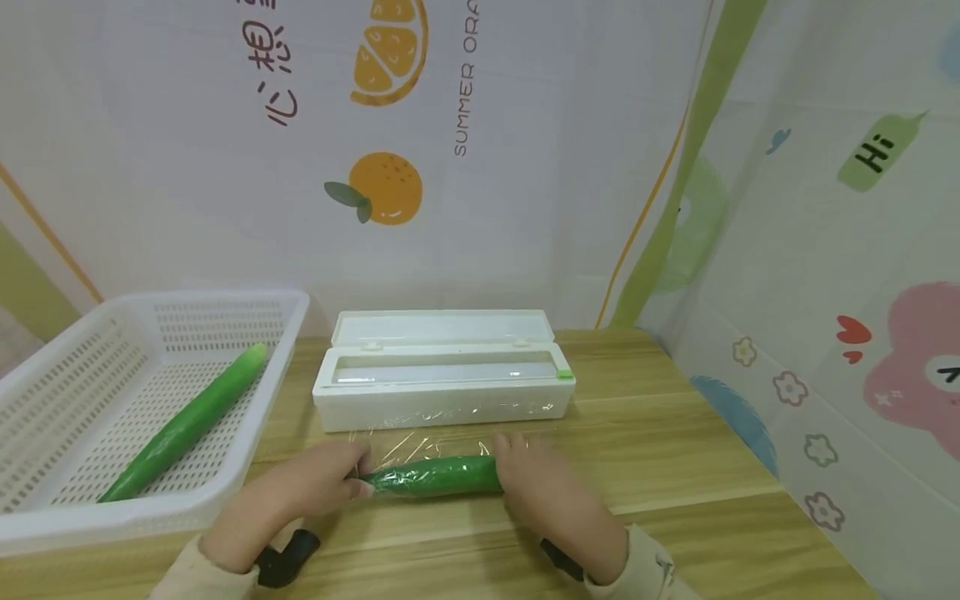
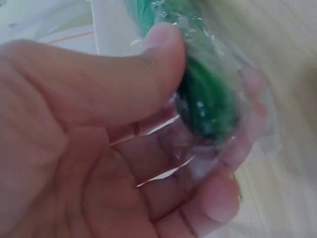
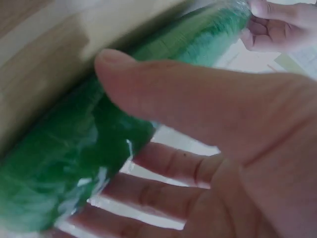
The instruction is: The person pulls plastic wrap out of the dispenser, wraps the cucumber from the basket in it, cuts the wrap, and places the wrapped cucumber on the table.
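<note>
A green cucumber (image 1: 450, 477) with clear plastic wrap (image 1: 420, 442) around it lies crosswise in front of a white dispenser box (image 1: 442, 408). My left hand (image 1: 315, 482) holds the cucumber's left end. In the left wrist view, the thumb presses the wrapped end (image 2: 208, 106) against the fingers. At the other end, my right hand (image 1: 543, 487) grips the cucumber, its thumb over one side and its fingers on the other in the right wrist view. Loose film shows between the cucumber and the box, whose lid (image 1: 442, 327) stands raised behind.
To the left stands a white perforated basket (image 1: 288, 367) with another long cucumber (image 1: 183, 423) in it. A green piece (image 1: 565, 375) sits at the box's right corner. The wooden table (image 1: 675, 467) meets printed curtains (image 1: 525, 208) at its back and right.
</note>
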### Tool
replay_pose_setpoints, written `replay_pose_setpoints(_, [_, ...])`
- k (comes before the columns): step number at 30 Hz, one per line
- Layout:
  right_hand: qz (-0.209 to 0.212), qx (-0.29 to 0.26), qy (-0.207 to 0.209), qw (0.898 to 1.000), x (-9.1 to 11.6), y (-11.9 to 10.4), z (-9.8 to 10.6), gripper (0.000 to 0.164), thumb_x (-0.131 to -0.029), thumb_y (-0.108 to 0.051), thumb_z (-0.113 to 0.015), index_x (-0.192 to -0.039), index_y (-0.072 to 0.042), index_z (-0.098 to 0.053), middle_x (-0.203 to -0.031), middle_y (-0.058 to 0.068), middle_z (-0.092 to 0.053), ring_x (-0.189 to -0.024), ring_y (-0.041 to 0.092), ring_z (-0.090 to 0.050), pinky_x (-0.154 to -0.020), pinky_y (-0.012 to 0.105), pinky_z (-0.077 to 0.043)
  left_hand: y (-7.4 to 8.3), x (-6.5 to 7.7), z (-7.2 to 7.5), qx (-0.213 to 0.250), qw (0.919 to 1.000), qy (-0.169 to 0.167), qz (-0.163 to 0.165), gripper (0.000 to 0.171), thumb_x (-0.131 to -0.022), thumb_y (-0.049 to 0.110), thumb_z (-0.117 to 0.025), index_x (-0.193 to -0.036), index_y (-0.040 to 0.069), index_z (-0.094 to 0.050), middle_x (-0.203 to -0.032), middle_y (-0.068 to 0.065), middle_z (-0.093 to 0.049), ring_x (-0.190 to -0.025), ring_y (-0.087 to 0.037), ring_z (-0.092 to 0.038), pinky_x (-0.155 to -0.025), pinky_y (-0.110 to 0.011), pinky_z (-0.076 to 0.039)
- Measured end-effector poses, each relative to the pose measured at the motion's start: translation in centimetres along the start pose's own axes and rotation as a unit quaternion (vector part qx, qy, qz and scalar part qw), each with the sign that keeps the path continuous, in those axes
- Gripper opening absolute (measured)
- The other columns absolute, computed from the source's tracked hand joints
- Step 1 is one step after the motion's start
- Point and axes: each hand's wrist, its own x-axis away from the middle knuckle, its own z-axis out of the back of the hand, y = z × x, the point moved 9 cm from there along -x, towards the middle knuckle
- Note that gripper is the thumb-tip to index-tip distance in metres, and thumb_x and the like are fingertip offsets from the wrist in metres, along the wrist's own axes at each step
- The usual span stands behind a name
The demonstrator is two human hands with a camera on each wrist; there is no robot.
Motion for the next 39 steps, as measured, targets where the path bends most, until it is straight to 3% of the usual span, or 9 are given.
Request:
replay_pose_setpoints(5, [-0.022,-0.022,-0.029,0.999,-0.1,0.1,-0.7,0.04,-0.075,-0.006,-0.072,-0.105,-0.004,-0.046,-0.09,0.012,-0.059,-0.08,0.025,-0.059,-0.067,0.034,-0.053,0.1,0.0,0.1,0.015,0.9999,-0.006,-0.004,0.011,-0.085,0.01,-0.062,-0.078,0.008,-0.053,-0.067,0.005,-0.049,-0.059,-0.005,-0.042,-0.052,-0.02,-0.038])
replay_pose_setpoints(9, [-0.021,-0.023,-0.036,0.999,-0.2,0.2,-0.9,0.046,-0.075,-0.014,-0.075,-0.11,-0.003,-0.049,-0.096,0.013,-0.061,-0.087,0.027,-0.061,-0.074,0.036,-0.054,-0.1,-0.1,0.0,0.023,0.9996,-0.01,0.01,0.013,-0.089,0.01,-0.058,-0.076,0.008,-0.054,-0.067,0.004,-0.05,-0.061,-0.007,-0.044,-0.054,-0.021,-0.04])
replay_pose_setpoints(14, [-0.015,-0.043,-0.038,0.998,-0.2,0.5,-0.7,0.043,-0.076,-0.023,-0.076,-0.107,-0.001,-0.055,-0.098,0.01,-0.053,-0.09,0.023,-0.053,-0.079,0.036,-0.051,-0.4,-0.4,0.3,-0.011,0.9996,0.002,0.028,0.011,-0.089,0.013,-0.058,-0.081,0.008,-0.06,-0.077,0.001,-0.05,-0.07,-0.01,-0.046,-0.062,-0.026,-0.044])
replay_pose_setpoints(18, [-0.014,-0.051,-0.054,0.997,-0.3,0.8,-0.7,0.04,-0.077,-0.026,-0.075,-0.105,0.0,-0.06,-0.095,0.006,-0.048,-0.088,0.019,-0.048,-0.079,0.033,-0.049,0.0,-0.4,0.9,-0.049,0.9981,0.028,0.026,0.006,-0.085,0.014,-0.063,-0.09,0.011,-0.062,-0.083,0.003,-0.054,-0.077,-0.012,-0.051,-0.069,-0.031,-0.047])
replay_pose_setpoints(23, [-0.002,-0.043,-0.066,0.997,-0.5,0.9,-0.9,0.043,-0.079,-0.027,-0.072,-0.11,0.001,-0.062,-0.101,0.007,-0.054,-0.096,0.02,-0.052,-0.088,0.034,-0.049,1.0,-0.2,2.0,-0.115,0.991,0.068,-0.01,0.018,-0.077,0.016,-0.072,-0.091,0.019,-0.061,-0.086,0.006,-0.06,-0.084,-0.015,-0.054,-0.074,-0.037,-0.047])
replay_pose_setpoints(30, [0.01,-0.1,-0.051,0.994,-0.5,1.3,-0.8,0.037,-0.085,-0.018,-0.066,-0.115,0.0,-0.052,-0.104,0.008,-0.057,-0.1,0.021,-0.055,-0.09,0.036,-0.048,1.0,-0.4,1.9,-0.142,0.9871,0.073,-0.003,0.022,-0.071,0.019,-0.077,-0.088,0.02,-0.062,-0.091,0.005,-0.064,-0.086,-0.016,-0.057,-0.076,-0.039,-0.049])
replay_pose_setpoints(34, [0.008,-0.143,-0.069,0.987,-0.4,1.6,-1.1,0.028,-0.089,-0.015,-0.06,-0.112,-0.004,-0.048,-0.101,0.006,-0.057,-0.095,0.018,-0.057,-0.085,0.035,-0.05,0.8,-0.7,1.4,-0.159,0.9843,0.076,-0.001,0.024,-0.068,0.015,-0.079,-0.084,0.018,-0.062,-0.088,0.003,-0.064,-0.082,-0.017,-0.058,-0.073,-0.039,-0.05])
replay_pose_setpoints(39, [0.014,-0.145,-0.085,0.986,-0.4,1.4,-1.2,0.02,-0.091,-0.014,-0.058,-0.105,-0.009,-0.045,-0.097,0.004,-0.057,-0.09,0.014,-0.055,-0.081,0.034,-0.05,0.5,-0.7,0.9,-0.166,0.9825,0.083,0.0,0.027,-0.065,0.011,-0.079,-0.083,0.018,-0.061,-0.088,0.001,-0.065,-0.081,-0.02,-0.06,-0.072,-0.041,-0.051])
